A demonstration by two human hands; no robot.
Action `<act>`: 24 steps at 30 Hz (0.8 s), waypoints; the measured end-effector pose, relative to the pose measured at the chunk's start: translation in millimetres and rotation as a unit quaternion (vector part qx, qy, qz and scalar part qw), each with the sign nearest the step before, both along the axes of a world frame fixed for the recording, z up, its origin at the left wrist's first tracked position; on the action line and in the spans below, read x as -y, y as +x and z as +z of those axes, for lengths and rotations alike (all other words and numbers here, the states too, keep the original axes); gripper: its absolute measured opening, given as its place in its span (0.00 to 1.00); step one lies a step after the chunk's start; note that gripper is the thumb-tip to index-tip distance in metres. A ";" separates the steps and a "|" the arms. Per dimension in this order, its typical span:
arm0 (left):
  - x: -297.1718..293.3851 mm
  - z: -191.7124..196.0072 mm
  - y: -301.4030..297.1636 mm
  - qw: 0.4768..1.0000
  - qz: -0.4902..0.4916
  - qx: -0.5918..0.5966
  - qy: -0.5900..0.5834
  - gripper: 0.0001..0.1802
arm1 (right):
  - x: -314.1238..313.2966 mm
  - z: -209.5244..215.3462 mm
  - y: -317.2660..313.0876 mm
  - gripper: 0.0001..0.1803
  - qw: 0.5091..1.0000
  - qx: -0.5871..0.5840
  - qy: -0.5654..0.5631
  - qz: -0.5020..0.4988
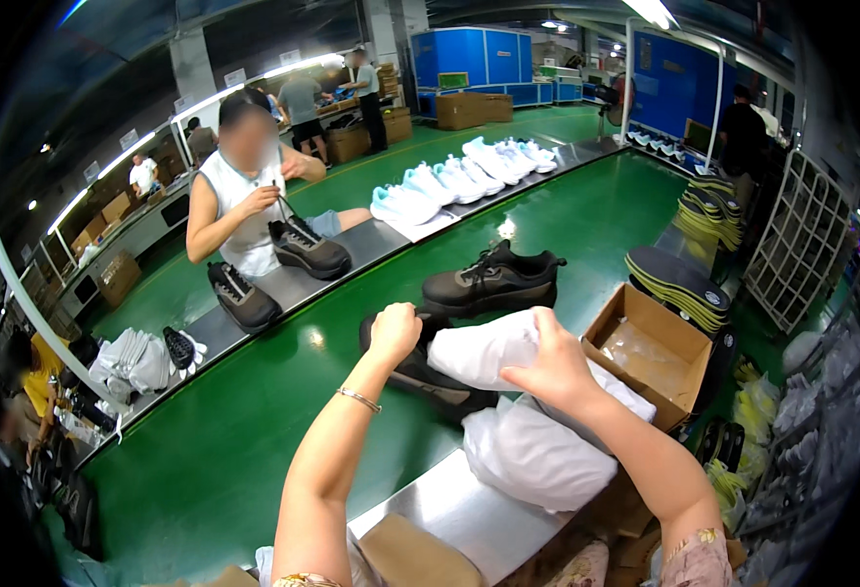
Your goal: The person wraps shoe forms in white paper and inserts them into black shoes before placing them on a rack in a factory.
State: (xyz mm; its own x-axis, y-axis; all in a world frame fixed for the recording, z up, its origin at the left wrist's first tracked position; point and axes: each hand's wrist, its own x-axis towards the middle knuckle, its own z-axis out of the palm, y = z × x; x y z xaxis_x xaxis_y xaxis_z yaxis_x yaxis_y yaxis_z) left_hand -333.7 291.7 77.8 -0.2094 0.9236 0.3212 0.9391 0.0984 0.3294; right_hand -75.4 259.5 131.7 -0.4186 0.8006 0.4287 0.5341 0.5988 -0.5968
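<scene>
In the head view, our right hand holds the white wad, thumb on one side and fingers on the other, over the dark shoe on the green table. Our left hand is curled by the shoe's edge; we cannot tell if it grips. The wad looks light and soft and might tear, so we should pinch it gently near its end. The shoe looks firmer, and its rim seems best to hold.
</scene>
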 end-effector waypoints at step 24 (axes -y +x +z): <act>61.5 -30.0 -51.4 0.964 -0.055 0.262 -0.012 0.16 | 18.3 -71.7 -162.0 0.30 0.964 0.259 -0.022 0.049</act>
